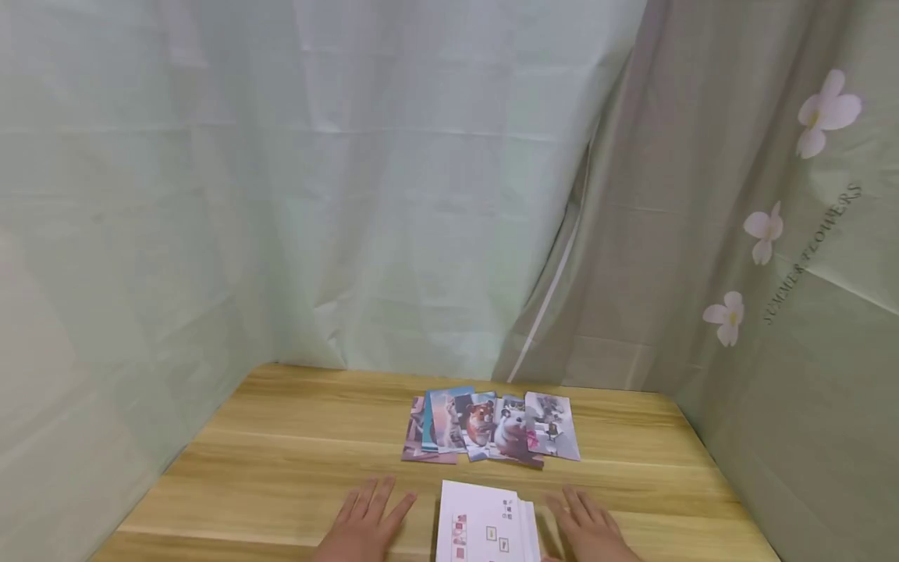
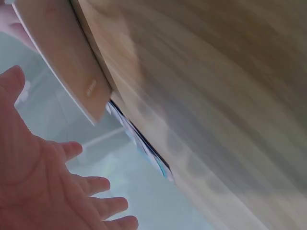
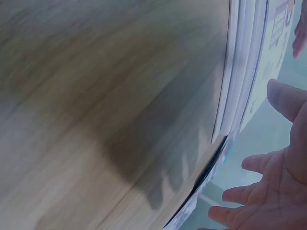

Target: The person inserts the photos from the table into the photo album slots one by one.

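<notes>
Lying between 2 flat hands, left point(image 1: 365, 521) and right point(image 1: 588, 527): envelope stack point(image 1: 487, 524).

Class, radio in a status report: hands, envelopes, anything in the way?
Left hand open, right hand open, flanking white envelope stack on wooden table. Fanned animal picture cards beyond. Nothing between.

Wooden table point(image 1: 281, 437), pale green curtains point(image 1: 351, 195) behind, flower-printed curtain point(image 1: 772, 234) at right
</notes>
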Motion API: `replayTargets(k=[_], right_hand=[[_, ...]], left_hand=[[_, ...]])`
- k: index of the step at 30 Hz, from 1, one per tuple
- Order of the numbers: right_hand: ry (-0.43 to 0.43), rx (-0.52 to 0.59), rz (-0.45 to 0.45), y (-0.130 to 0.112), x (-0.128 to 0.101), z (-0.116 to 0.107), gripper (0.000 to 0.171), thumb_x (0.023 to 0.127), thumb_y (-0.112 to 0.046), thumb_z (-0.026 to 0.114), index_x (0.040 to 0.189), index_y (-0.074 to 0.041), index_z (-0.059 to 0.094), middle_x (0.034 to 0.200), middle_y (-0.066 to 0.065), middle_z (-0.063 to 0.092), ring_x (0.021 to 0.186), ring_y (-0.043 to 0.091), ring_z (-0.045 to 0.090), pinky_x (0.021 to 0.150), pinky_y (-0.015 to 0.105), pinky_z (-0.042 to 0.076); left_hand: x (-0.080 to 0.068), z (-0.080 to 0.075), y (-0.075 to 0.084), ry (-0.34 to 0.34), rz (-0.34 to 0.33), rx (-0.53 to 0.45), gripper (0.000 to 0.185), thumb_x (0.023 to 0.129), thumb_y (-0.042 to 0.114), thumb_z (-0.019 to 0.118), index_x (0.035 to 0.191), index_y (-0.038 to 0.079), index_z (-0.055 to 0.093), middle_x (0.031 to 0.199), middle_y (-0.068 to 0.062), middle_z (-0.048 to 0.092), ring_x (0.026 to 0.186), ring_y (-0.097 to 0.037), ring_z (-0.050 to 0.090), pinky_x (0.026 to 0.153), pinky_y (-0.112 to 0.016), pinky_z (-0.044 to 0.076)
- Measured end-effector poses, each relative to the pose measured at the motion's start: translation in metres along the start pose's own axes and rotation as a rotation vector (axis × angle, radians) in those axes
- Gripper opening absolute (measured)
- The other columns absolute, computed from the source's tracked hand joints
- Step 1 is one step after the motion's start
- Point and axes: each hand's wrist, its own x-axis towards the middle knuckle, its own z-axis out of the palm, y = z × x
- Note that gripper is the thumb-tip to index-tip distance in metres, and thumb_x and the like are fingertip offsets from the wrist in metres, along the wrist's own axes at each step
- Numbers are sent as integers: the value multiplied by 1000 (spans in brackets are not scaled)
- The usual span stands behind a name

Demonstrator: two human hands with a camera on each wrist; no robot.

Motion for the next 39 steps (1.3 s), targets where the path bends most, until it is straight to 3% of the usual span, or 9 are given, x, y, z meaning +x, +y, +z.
replayTargets(k=[6,12,16,19,22,26,30,34,39], right_hand=[[-47,54,-93,-3,4,4,89,87,-54,69,144,9,42,145,42,36,129,63,36,92,77,37],[-15,19,-210,-9,7,8,96,85,-62,69,142,10,41,141,41,41,122,60,46,91,62,48],[-66,44,-181,-18,10,7,97,85,-61,69,144,10,40,140,39,43,121,56,50,93,51,52],[-109,80,-135,-25,13,5,91,88,-54,69,143,13,41,140,38,44,123,54,49,96,50,50],[-111,70,-139,-30,16,4,81,93,-46,67,138,17,44,138,38,46,123,53,50,99,51,48],[-146,138,-103,-36,21,1,67,94,-30,69,135,18,47,137,35,50,125,49,51,102,51,45],[-179,266,-57,-39,24,0,54,92,-16,69,131,17,52,132,29,55,119,36,57,100,43,48],[-175,286,-56,-41,24,3,46,90,-8,65,127,18,55,128,28,58,114,27,59,96,40,51],[-174,247,-71,-42,23,5,42,90,-2,63,126,18,56,128,37,55,126,45,53,103,48,46]], left_hand=[[11,3,19,100,157,125,91,86,84,35,145,16,50,144,-21,51,128,-40,52,99,-54,47],[25,-3,43,110,303,97,79,94,75,37,143,15,55,141,-19,54,127,-33,55,101,-41,48],[32,1,53,165,412,129,70,97,66,43,136,10,59,130,-14,62,121,-25,60,98,-31,49],[36,8,58,225,494,167,59,99,57,49,129,8,63,122,-11,66,116,-22,63,96,-26,50],[38,13,61,234,553,176,52,101,49,53,124,5,67,120,-10,68,115,-22,64,95,-23,50],[39,18,63,223,583,205,47,102,45,52,120,5,70,120,-10,69,116,-22,64,96,-22,47],[38,20,63,275,596,279,42,101,44,54,113,7,73,116,-7,70,112,-20,66,95,-21,44],[38,20,63,232,593,255,43,101,42,55,112,5,73,116,-8,70,113,-20,65,95,-20,45],[36,18,65,183,583,208,45,101,42,56,113,2,72,117,-11,69,113,-20,65,94,-20,48]])
